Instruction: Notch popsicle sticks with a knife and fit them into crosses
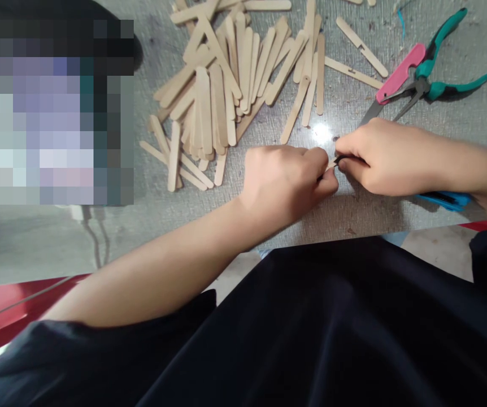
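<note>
My left hand (290, 176) is closed around a wooden craft stick (331, 165), and only a short pale end of it shows past the fingers. Facing it, my right hand (390, 158) pinches a thin dark blade-like piece (342, 161) between thumb and forefinger. Its tip meets the stick's end. Under my right wrist a blue plastic tool (449, 200) sticks out; whether it joins the dark piece is hidden. Just beyond the right hand lies a pink-handled folding knife (404, 70) with its grey blade partly behind the hand.
Teal-handled pliers (422, 85) lie against the pink knife. A heap of craft sticks (222, 85) spreads beyond my left hand. Two notched sticks (362, 47) lie right of the heap. A blurred-out area covers the left, with a white cable (95, 237) below. The table's edge (332, 240) runs near my lap.
</note>
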Action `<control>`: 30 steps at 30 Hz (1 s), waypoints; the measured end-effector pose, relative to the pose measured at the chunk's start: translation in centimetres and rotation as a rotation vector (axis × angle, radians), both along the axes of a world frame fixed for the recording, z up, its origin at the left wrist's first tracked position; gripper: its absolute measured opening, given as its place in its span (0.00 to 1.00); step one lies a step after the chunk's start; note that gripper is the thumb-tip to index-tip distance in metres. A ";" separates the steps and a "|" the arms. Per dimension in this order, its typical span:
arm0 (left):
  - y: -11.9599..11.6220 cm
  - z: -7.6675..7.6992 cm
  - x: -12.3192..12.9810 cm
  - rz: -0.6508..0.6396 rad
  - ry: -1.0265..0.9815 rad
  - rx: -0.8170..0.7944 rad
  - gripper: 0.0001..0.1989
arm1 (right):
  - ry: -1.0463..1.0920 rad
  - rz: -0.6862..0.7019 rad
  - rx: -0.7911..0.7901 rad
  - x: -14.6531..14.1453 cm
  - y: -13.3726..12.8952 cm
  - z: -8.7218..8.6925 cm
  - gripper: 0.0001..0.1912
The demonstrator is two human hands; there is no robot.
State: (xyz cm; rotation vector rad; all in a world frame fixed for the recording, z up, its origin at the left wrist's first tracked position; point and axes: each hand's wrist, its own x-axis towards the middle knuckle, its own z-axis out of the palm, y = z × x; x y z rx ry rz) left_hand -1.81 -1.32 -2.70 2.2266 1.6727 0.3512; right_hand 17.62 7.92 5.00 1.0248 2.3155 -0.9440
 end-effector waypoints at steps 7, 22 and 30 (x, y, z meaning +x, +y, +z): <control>-0.1 -0.7 -0.2 -0.045 0.030 0.119 0.18 | -0.031 0.010 -0.036 0.0 0.4 0.0 0.07; 0.3 0.7 0.0 0.060 -0.025 -0.093 0.14 | 0.105 -0.122 -0.060 0.8 0.0 -0.5 0.14; 0.6 2.7 -0.8 0.100 -0.529 -0.221 0.10 | 0.249 -0.154 0.079 1.4 -0.5 0.0 0.13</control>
